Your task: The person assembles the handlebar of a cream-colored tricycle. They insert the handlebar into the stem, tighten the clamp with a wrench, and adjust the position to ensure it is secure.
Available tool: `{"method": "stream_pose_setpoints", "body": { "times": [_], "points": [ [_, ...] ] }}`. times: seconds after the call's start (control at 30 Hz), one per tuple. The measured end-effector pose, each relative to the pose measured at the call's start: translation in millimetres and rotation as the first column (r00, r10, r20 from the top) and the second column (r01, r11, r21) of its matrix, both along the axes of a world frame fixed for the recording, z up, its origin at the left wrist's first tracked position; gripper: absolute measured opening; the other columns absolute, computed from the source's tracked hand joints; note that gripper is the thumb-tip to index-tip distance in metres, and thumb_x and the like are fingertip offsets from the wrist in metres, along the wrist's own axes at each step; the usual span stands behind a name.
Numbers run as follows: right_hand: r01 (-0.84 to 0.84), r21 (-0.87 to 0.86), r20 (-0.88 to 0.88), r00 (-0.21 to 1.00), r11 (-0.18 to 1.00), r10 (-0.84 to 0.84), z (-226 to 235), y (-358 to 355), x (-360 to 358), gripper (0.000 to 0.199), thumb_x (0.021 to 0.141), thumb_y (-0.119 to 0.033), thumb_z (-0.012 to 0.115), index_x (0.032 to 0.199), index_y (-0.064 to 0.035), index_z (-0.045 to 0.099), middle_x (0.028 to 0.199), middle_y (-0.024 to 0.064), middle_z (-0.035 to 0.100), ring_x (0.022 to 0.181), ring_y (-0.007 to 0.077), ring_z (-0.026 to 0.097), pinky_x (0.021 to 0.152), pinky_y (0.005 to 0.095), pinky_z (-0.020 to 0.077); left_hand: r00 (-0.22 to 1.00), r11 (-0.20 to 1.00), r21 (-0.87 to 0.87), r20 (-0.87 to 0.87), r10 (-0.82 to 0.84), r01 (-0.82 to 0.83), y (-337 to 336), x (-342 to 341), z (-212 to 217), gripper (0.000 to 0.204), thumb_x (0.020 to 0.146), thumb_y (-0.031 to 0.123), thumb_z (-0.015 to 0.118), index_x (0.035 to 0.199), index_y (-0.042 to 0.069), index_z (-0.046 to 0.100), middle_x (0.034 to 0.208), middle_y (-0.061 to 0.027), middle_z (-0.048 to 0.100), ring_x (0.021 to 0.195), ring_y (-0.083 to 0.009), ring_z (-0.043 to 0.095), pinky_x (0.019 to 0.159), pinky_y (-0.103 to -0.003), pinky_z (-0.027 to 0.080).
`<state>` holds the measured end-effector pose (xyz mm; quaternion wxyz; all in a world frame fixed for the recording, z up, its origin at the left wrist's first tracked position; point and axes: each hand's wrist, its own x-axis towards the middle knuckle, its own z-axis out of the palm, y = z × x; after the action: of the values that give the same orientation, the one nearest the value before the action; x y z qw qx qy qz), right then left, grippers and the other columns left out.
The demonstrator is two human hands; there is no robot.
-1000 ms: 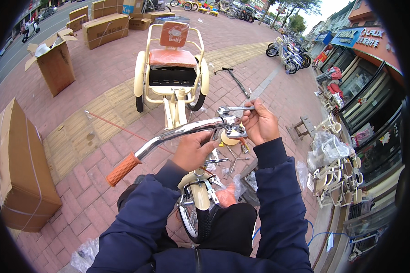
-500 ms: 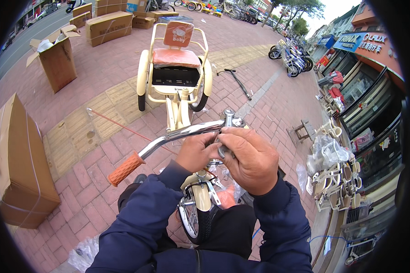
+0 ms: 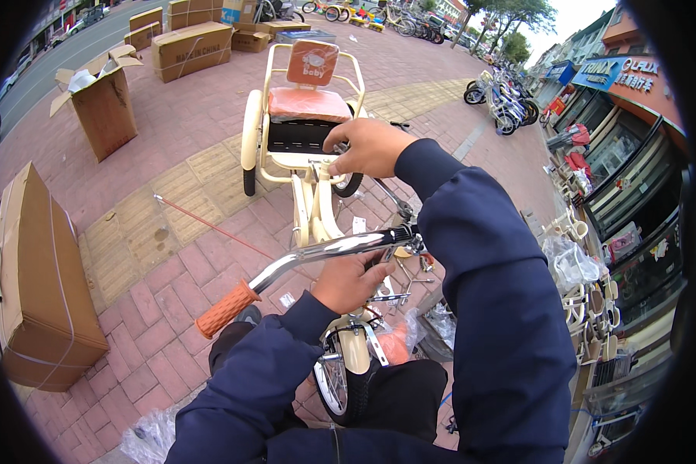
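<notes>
Near the centre of the frame, the left hand (image 3: 353,280) curls around the chrome handlebar (image 3: 329,251) of a cream-coloured child's tricycle (image 3: 315,209), fingers wrapped closed on the bar close to the stem. The bar runs down to the lower left, ending in an orange rubber grip (image 3: 226,308). Higher up, just above centre, the right hand (image 3: 366,146) reaches forward with its dark blue sleeve stretched across the right of the frame; its fingers are bent down onto the front edge of the tricycle's rear frame, below the orange seat (image 3: 308,103), and seem to be gripping the cream tubing there, though the fingertips are hidden. The front wheel (image 3: 334,379) sits between the person's knees at lower centre. Loose metal parts and a plastic bag (image 3: 422,325) lie on the brick paving just right of the wheel. The work looks to be at the assembly stage, with the handlebar being steadied while the frame is braced. A next move would call for holding the bar square to the wheel. Outward, a large strapped cardboard box (image 3: 42,286) stands at the left edge, an open box (image 3: 104,104) at upper left, and shop fronts with parked bicycles (image 3: 503,97) at upper right.
</notes>
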<state>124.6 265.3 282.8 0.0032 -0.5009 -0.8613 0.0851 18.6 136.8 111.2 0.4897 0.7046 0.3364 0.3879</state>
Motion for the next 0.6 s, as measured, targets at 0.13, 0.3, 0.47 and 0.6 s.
{"method": "stream_pose_setpoints", "body": {
  "times": [0.13,0.3,0.47,0.6],
  "points": [
    [0.281,-0.087,-0.139,0.946,0.956,-0.291,-14.5,5.2,54.3,0.036,0.083,-0.028,0.077,0.106,-0.0007,0.074,0.087,0.0159,0.071,0.077,0.0256,0.068,0.073,0.0370,0.0529,1.000,0.999,0.052,0.006,0.010,-0.010,0.9,-1.0,-0.5,0.034,0.095,0.029,0.070,0.117,0.003,0.071,0.089,-0.0123,0.072,0.078,-0.0177,0.066,0.077,-0.032,0.053],
    [0.509,0.026,-0.255,0.836,0.860,-0.486,-18.6,-49.3,106.9,0.045,0.091,-0.041,0.069,0.079,0.0023,0.071,0.067,0.0159,0.064,0.060,0.0271,0.057,0.063,0.0411,0.0480,0.995,0.998,0.064,0.099,0.003,-0.009,1.9,1.7,-1.3,0.028,0.094,0.023,0.071,0.113,0.002,0.072,0.082,-0.0076,0.069,0.074,-0.0112,0.060,0.071,-0.030,0.051],
    [0.487,0.260,-0.242,0.869,0.834,-0.432,-4.2,-145.2,115.3,0.048,0.095,-0.044,0.065,0.080,0.0012,0.070,0.073,0.0223,0.064,0.069,0.0399,0.060,0.062,0.0472,0.0459,0.992,0.994,0.110,0.126,0.000,-0.013,2.3,0.8,0.3,0.029,0.089,0.022,0.073,0.111,0.004,0.073,0.081,-0.0138,0.068,0.072,-0.0254,0.064,0.070,-0.036,0.051],
    [0.306,0.456,-0.041,0.945,0.836,-0.323,8.9,-202.8,107.2,0.034,0.091,-0.032,0.072,0.084,0.0015,0.069,0.077,0.0201,0.063,0.073,0.0396,0.060,0.063,0.0441,0.0452,0.984,0.994,0.110,0.174,-0.037,0.018,-0.4,-0.3,0.7,0.025,0.086,0.019,0.076,0.103,0.001,0.072,0.073,-0.0097,0.065,0.062,-0.0183,0.057,0.061,-0.035,0.047]
  ]
}}
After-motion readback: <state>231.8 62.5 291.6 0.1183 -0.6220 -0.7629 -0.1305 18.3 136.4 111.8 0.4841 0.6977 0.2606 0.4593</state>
